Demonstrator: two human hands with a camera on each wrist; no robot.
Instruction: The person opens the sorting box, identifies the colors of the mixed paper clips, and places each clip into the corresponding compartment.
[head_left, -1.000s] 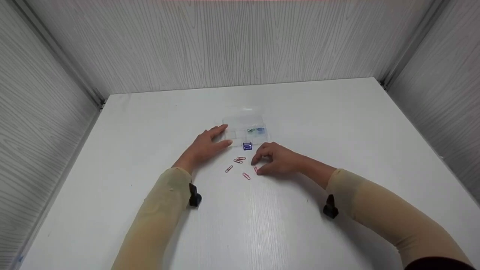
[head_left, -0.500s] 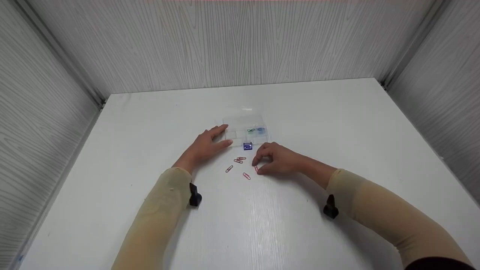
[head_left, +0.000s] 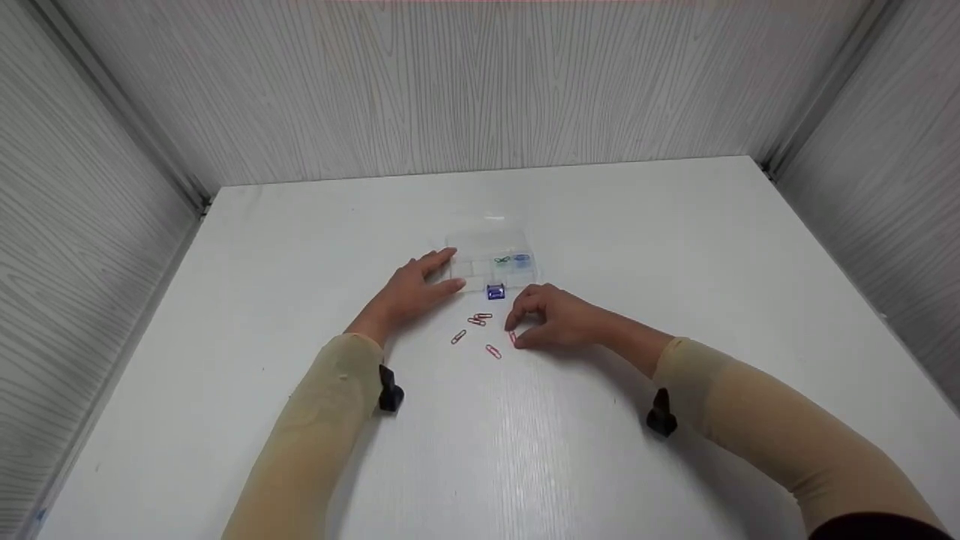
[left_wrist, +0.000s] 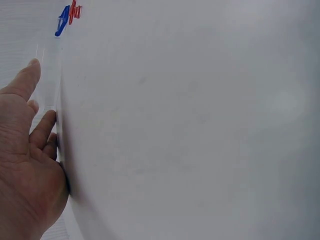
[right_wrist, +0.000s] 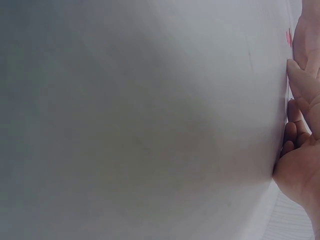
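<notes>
My left hand rests at the left side of a clear plastic compartment box, thumb and fingers stretched along it. Its lid lies back behind it. Green paper clips and blue paper clips sit in separate back compartments at the right. A blue latch sticks out at the front. In front of the box, my right hand pinches a red paper clip between thumb and index fingertip, low at the table. In the right wrist view the right hand has its other fingers curled under.
More red paper clips lie left of the right hand: one single clip, another clip, and an overlapping pair nearer the box. The white table ends at a wood-grained back wall, with panels on both sides.
The right index fingertip has shifted very slightly right, closer over the red paper clip. The left hand, the box and the other clips stay where they were.
</notes>
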